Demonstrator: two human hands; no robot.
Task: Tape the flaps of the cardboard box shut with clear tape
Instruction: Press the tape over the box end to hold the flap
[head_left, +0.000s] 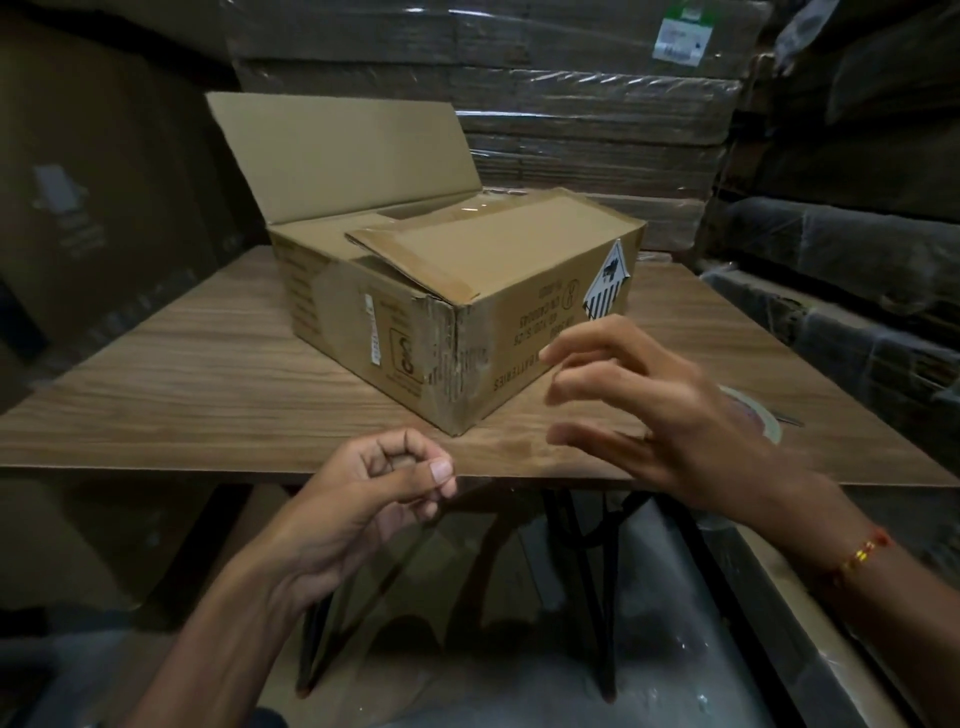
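Head view: cardboard box (447, 312) sat on worktop (208, 395), rear flap (343, 156) upright. Left hand (374, 499) curled, empty; right hand (654, 415) spread, empty. Box judged stiff, light; press flaps flat.

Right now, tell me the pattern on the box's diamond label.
Black and white vertical stripes, head view.

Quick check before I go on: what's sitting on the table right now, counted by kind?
Cardboard box: 1, one flap standing up, the other folded down
Roll of tape: 1, lying on the table, mostly hidden behind the right hand
Total: 2 things on the table
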